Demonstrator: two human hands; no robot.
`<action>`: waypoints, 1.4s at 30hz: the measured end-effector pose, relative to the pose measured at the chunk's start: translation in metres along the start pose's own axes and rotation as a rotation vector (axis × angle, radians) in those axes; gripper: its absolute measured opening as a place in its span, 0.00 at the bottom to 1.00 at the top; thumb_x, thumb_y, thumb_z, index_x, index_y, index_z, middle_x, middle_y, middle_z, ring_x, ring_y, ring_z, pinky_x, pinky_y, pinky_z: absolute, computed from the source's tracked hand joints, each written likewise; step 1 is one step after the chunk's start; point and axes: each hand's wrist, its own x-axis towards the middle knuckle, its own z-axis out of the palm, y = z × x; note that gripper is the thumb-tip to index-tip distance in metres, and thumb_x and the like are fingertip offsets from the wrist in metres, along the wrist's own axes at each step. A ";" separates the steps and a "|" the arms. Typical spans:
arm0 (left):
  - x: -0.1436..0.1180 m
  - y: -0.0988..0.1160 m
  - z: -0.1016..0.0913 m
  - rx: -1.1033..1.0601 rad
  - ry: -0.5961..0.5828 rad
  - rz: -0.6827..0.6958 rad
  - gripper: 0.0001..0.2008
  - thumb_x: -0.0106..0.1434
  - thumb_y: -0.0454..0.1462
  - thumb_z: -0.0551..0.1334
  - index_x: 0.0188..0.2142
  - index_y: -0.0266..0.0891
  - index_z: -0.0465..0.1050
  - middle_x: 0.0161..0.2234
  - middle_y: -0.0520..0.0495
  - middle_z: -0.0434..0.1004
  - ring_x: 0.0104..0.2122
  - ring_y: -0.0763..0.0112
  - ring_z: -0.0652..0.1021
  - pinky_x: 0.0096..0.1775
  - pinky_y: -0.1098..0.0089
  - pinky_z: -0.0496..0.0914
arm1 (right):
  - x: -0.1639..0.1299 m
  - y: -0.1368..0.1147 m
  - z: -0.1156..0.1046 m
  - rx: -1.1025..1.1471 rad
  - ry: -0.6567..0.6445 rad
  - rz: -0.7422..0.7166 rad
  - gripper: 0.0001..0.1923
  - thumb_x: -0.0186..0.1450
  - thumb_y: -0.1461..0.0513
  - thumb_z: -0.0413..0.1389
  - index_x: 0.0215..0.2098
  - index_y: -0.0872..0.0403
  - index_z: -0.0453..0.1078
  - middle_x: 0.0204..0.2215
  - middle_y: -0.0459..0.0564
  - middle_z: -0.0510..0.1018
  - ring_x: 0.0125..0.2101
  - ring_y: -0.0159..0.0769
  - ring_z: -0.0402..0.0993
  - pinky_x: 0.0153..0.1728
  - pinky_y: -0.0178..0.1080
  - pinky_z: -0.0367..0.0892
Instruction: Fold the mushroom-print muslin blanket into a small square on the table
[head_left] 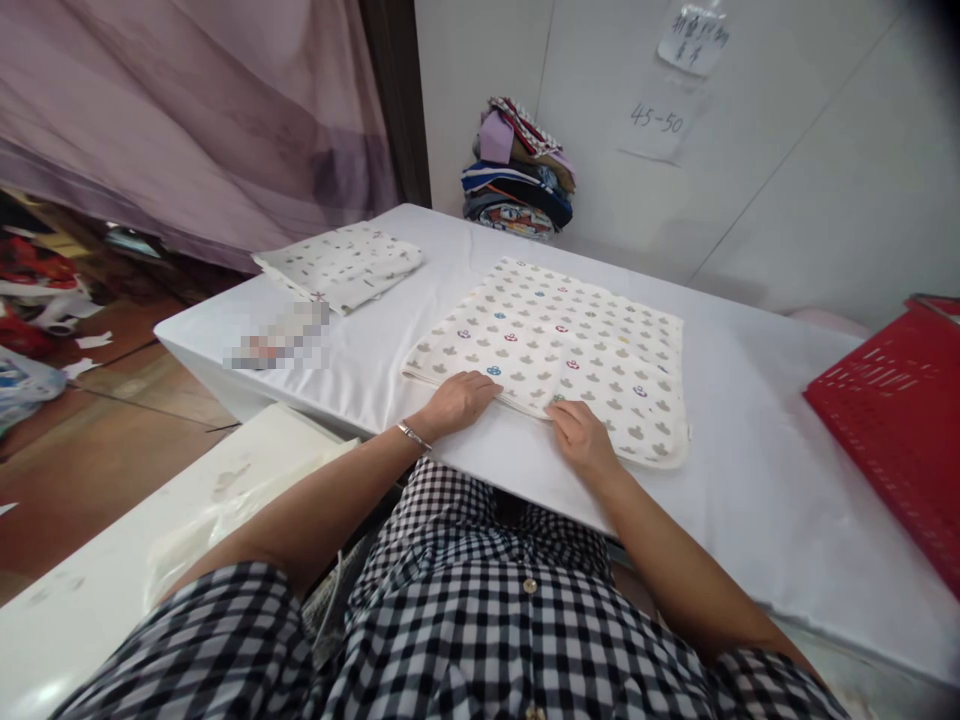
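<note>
A folded white cloth printed with grey shapes and small coloured figures lies flat on the white-covered table in front of me. My left hand is closed on its front edge, left of the middle. Farther right along the same edge, my right hand pinches the cloth between thumb and fingers. The layers at the front edge lie together, and the cloth's right front corner is rounded. Parts of the fingertips of both hands are hidden.
Another patterned white cloth lies at the table's left, with a blurred item before it. A stack of folded fabrics stands against the wall. At the right is a red plastic basket; a white surface adjoins at left.
</note>
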 end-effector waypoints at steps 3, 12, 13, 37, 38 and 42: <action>0.005 -0.002 0.004 0.013 0.098 -0.031 0.12 0.66 0.34 0.51 0.43 0.37 0.72 0.39 0.43 0.77 0.38 0.68 0.75 0.40 0.65 0.70 | 0.003 0.000 -0.001 -0.024 0.069 0.051 0.18 0.66 0.68 0.45 0.49 0.51 0.70 0.40 0.53 0.73 0.41 0.41 0.67 0.42 0.44 0.67; -0.002 -0.001 0.010 0.028 0.075 0.005 0.11 0.66 0.33 0.52 0.38 0.37 0.73 0.38 0.45 0.77 0.38 0.69 0.75 0.39 0.67 0.69 | 0.000 0.004 0.007 -0.076 -0.086 -0.023 0.16 0.64 0.69 0.47 0.42 0.52 0.74 0.36 0.52 0.75 0.36 0.39 0.67 0.37 0.41 0.67; -0.003 0.001 0.008 0.037 0.068 0.001 0.11 0.66 0.33 0.51 0.39 0.38 0.73 0.39 0.45 0.77 0.39 0.68 0.74 0.40 0.66 0.68 | -0.001 0.004 0.007 -0.064 -0.080 -0.012 0.16 0.64 0.69 0.47 0.43 0.52 0.74 0.36 0.52 0.75 0.36 0.39 0.67 0.37 0.41 0.68; 0.024 0.038 0.012 0.188 -0.079 0.147 0.14 0.67 0.32 0.48 0.28 0.36 0.68 0.31 0.45 0.68 0.32 0.67 0.67 0.35 0.64 0.61 | 0.001 0.003 0.009 0.012 0.042 0.067 0.15 0.66 0.66 0.45 0.47 0.52 0.70 0.38 0.52 0.75 0.39 0.39 0.69 0.40 0.40 0.68; 0.023 0.038 0.012 0.178 -0.083 0.139 0.13 0.66 0.31 0.48 0.28 0.36 0.68 0.31 0.45 0.68 0.32 0.67 0.67 0.35 0.65 0.61 | 0.001 0.004 0.009 0.006 0.055 0.062 0.15 0.66 0.66 0.45 0.46 0.53 0.70 0.37 0.53 0.75 0.39 0.39 0.69 0.40 0.40 0.68; 0.019 0.038 0.008 0.082 -0.128 0.078 0.11 0.64 0.31 0.50 0.29 0.36 0.68 0.32 0.45 0.68 0.33 0.68 0.68 0.37 0.66 0.63 | 0.000 0.005 0.011 -0.021 0.025 0.045 0.12 0.66 0.66 0.45 0.41 0.55 0.70 0.36 0.53 0.75 0.38 0.39 0.68 0.39 0.40 0.66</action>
